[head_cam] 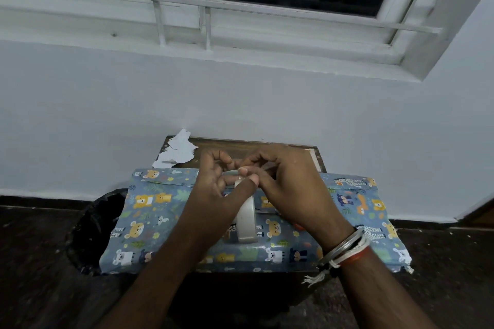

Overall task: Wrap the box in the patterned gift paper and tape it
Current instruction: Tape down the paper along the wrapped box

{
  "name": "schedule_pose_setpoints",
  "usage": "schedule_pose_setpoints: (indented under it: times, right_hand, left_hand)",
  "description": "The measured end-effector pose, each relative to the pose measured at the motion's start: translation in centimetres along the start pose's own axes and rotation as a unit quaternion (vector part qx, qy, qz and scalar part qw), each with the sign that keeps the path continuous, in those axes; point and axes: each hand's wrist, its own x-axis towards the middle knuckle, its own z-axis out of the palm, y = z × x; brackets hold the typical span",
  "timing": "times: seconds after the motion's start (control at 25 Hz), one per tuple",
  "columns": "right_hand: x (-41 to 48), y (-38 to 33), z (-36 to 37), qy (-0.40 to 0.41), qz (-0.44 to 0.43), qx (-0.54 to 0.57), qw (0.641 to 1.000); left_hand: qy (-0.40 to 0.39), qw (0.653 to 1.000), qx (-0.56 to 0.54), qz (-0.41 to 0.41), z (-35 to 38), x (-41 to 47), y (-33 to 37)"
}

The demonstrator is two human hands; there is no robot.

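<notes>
Two hands meet over the gift-wrapped box (165, 222), which lies flat on a small dark wooden worktop (307, 152) pushed against the pale wall (267, 104). The blue animal-print paper already covers all we can see of the box, with a folded flap edge along its 12 o'clock side. A tape roll (246, 224) of clear tape stands on its edge at the middle of the box top.

Our left hand (213, 189) grasps the roll, thumb laid over its top and fingers curled behind it. Our right hand (291, 189), coming in from 4 o'clock, pinches with its curled fingertips at the roll's top edge, just beside the left thumb. We cannot tell whether a tape end is lifted. Metal bangles (344, 246) and threads circle the right wrist.

At 11 o'clock from the box, a torn white paper scrap (177, 152) rests on the worktop's far corner. At 9 o'clock a black-lined bin (93, 227) sits on the dark floor (40, 262), partly under the box's end. At 12 o'clock, high on the wall, is a white barred window (205, 24).
</notes>
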Motion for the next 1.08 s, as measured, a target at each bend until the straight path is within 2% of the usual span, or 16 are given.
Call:
schedule_pose_setpoints:
  times: [0.36,0.52,0.8,0.96,1.08]
  right_hand:
    - [0.2,-0.3,0.4,0.034,-0.019,0.014,0.999]
    - [0.3,0.1,-0.3,-0.001,0.042,0.053,0.998]
    - [0.2,-0.3,-0.5,0.018,0.109,0.079,0.991]
    - [0.0,-0.4,-0.3,0.050,0.127,0.040,0.990]
    - [0.1,0.4,-1.7,0.113,0.116,-0.052,0.985]
  left_hand:
    - [0.043,0.996,-0.059,-0.051,0.2,-0.5,0.6]
    - [0.031,0.995,-0.075,-0.060,0.3,-0.6,0.5]
    - [0.040,0.986,-0.137,-0.089,0.7,-0.6,0.5]
    - [0.040,0.980,-0.154,-0.121,0.6,-0.8,0.6]
    - [0.026,0.976,-0.164,-0.143,0.3,-0.9,0.8]
